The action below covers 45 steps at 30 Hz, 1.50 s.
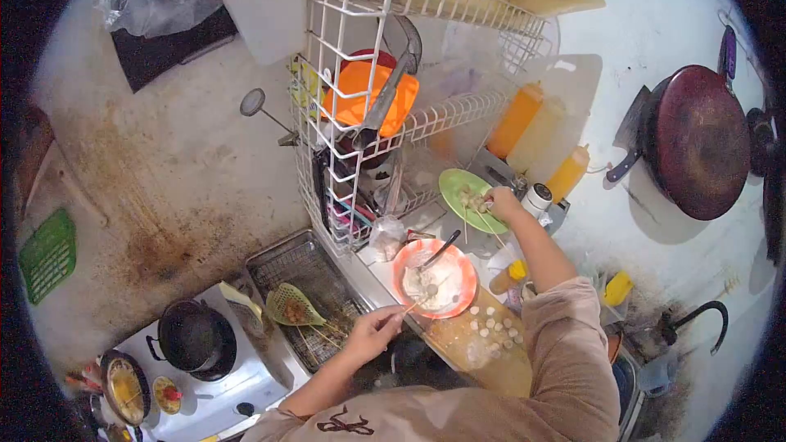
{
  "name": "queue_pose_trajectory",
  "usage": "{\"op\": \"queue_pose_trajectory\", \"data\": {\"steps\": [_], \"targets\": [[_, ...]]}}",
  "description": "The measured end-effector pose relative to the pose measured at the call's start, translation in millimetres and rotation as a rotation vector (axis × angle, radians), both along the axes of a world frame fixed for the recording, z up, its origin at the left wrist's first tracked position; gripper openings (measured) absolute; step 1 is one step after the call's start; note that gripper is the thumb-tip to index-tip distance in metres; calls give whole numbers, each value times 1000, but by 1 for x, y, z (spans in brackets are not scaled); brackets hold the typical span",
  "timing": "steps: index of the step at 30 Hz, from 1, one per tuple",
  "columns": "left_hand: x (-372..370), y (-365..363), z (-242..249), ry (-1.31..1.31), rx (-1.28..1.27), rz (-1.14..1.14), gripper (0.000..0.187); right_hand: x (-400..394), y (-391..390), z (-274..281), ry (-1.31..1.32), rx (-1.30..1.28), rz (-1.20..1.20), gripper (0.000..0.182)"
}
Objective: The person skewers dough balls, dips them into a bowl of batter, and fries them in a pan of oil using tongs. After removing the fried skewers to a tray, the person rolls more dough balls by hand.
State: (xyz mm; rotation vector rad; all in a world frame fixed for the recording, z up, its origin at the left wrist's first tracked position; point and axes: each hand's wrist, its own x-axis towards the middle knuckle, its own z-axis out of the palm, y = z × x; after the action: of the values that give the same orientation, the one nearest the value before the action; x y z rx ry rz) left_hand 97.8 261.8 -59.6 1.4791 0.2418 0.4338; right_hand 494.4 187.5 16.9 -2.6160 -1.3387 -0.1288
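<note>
My left hand (pixel 375 336) pinches a thin wooden skewer (pixel 414 304). The skewer's far end, with a small pale ball on it, is over a red-rimmed bowl (pixel 399 272) of white flour-like powder. A dark-handled spoon (pixel 442 249) leans in that bowl. Farther off, my right hand (pixel 501 203) is at the edge of a green plate (pixel 455 186), its fingers closed beside pale lumps on sticks (pixel 469 199); what exactly they grip is hidden. Several small white balls (pixel 494 329) lie on the wooden board (pixel 458 342) near my body.
A white wire rack (pixel 358 90) rises behind the bowl. At left are a black pot (pixel 196 337) on the stove (pixel 270 385) and a strainer (pixel 282 299) over a metal basket (pixel 299 258). Sauce bottles (pixel 568 173) stand beyond the plate; a red pan lid (pixel 702 143) hangs at right.
</note>
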Motion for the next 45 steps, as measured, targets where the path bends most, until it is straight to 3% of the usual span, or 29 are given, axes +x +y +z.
{"op": "queue_pose_trajectory", "data": {"steps": [3, 6, 9, 10, 13, 14, 17, 18, 22, 25, 34, 37, 40, 45], "targets": [[6, -2, -4, 6, -73, -21, 25, 5, -10, -3, -89, -12, 126, 20], [9, -9, 2, -17, -75, -10, 25, 16, -13, -15, -158, -141, 66, 17], [13, -21, 11, -36, -49, 60, 24, 6, -26, -6, -260, 190, 71, 17], [14, -25, 14, -36, -42, 90, 24, 9, -26, 0, -275, 197, 46, 15], [18, -31, 19, -67, 5, 93, 24, -32, -42, 24, 63, 636, -85, 10], [18, -35, 25, -30, -17, 82, 24, -48, -47, 38, 429, 643, -199, 10], [30, -45, 22, -73, 88, 123, 23, -55, -60, 20, 1261, 1168, -99, 11], [33, -50, 25, -104, 63, 128, 23, -62, -68, 22, 1417, 1187, -77, 13], [42, -66, 27, -59, 139, 142, 23, -100, -94, 16, 1551, 1113, -102, 19], [40, -82, 33, -86, 100, 109, 23, -140, -121, 19, 1482, 974, 143, 25], [25, -121, 29, -73, 239, 86, 23, -197, -166, 30, 971, 924, 188, 28], [16, -139, 34, -135, 223, 139, 22, -219, -183, 41, 744, 793, 99, 29], [8, -151, 29, -108, 241, 150, 22, -229, -194, 31, 352, 845, 268, 31], [-17, -180, 34, -34, 332, 241, 22, -255, -205, 17, 329, 877, 257, 27]]}}
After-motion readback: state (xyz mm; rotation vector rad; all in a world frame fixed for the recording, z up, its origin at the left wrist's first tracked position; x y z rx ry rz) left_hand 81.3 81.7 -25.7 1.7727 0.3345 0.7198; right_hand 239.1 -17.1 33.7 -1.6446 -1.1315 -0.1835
